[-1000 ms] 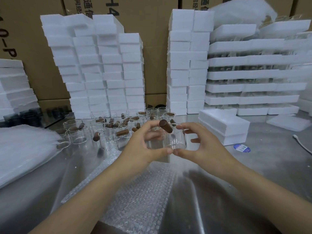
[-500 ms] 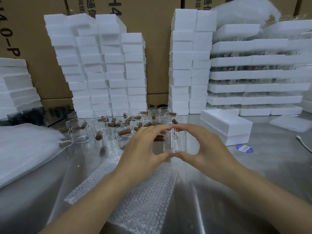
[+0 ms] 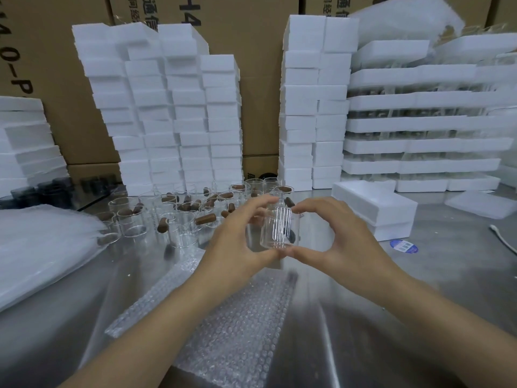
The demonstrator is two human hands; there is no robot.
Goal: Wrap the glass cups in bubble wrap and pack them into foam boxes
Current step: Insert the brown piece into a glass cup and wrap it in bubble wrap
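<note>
A clear glass cup (image 3: 277, 229) is held upright above the steel table, with a dark brown stopper lying inside it near the bottom. My left hand (image 3: 237, 239) grips its left side, fingers at the rim and thumb at the base. My right hand (image 3: 333, 236) grips the right side the same way. A sheet of bubble wrap (image 3: 232, 320) lies flat on the table just below and in front of the cup. A closed white foam box (image 3: 375, 208) sits to the right of my hands.
Several more glass cups with brown stoppers (image 3: 179, 211) crowd the table behind my hands. Tall stacks of foam boxes (image 3: 167, 107) and foam trays (image 3: 419, 121) line the back. A pile of bubble wrap (image 3: 42, 247) lies at the left. A blue sticker (image 3: 403, 245) and a white cable (image 3: 503, 238) are at the right.
The brown stopper that sat tilted at the cup's rim now lies inside the cup. Both hands keep hold of the cup and have shifted slightly right and toward me.
</note>
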